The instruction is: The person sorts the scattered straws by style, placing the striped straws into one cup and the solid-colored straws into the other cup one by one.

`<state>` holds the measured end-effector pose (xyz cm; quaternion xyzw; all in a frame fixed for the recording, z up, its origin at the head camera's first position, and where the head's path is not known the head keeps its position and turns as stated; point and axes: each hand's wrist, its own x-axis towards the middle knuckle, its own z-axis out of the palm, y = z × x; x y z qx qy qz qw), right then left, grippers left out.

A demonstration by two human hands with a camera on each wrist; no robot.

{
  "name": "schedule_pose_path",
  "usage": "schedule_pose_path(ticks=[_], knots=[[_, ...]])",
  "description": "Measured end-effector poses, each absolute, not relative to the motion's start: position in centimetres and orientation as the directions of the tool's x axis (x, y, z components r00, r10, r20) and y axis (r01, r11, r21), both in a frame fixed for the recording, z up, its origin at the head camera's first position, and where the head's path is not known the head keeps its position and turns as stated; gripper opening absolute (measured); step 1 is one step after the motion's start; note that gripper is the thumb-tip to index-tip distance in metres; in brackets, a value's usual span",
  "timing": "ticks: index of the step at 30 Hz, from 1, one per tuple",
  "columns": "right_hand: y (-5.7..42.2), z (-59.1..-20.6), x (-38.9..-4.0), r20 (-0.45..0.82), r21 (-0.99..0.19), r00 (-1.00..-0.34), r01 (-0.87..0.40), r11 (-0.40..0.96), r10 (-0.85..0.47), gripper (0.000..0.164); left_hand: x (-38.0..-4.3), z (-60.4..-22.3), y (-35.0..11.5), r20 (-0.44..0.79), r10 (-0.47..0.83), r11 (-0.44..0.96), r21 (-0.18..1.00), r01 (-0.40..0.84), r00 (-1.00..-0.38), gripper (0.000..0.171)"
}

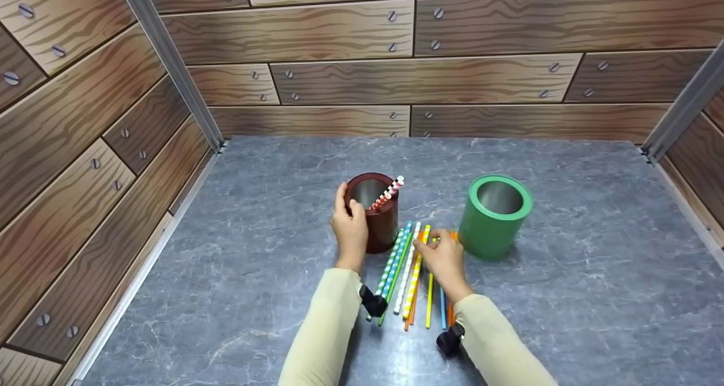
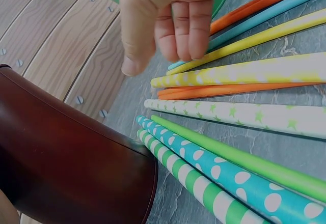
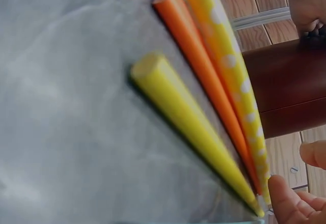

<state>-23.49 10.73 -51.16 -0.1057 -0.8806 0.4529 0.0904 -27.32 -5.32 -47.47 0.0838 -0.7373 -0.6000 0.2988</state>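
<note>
My left hand holds a dark red-brown cup by its side and rim, the thumb at the near edge. Inside the cup a few red-and-white patterned paper straws lean to the right. My right hand hovers over the spread of straws, thumb and fingers apart beside the yellow dotted straw. Left of it lie a white straw with green stars, a blue dotted straw and a green-striped straw. Thin plain sticks lie among them, including yellow and orange ones.
To the right stands an upright green cup, close to the right hand. The grey marble-patterned table is bounded by wood-plank-patterned walls at the back and sides. Black wrist cameras sit on both sleeves.
</note>
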Motion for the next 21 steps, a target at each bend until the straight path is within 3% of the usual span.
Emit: schedule_pose_path(ticks=[11, 21], knots=[[10.59, -51.6, -23.03, -0.054, -0.806, -0.977, 0.164, 0.569, 0.206, 0.045, -27.35, -47.58, -5.35, 0.347, -0.477, 0.25, 0.934, 0.254, -0.808, 0.043], [10.28, -51.41, -23.28, -0.043, -0.692, -0.988, 0.139, 0.709, 0.151, 0.048, -27.43, -47.59, -5.37, 0.354, -0.475, 0.254, 0.932, 0.26, -0.806, 0.043]])
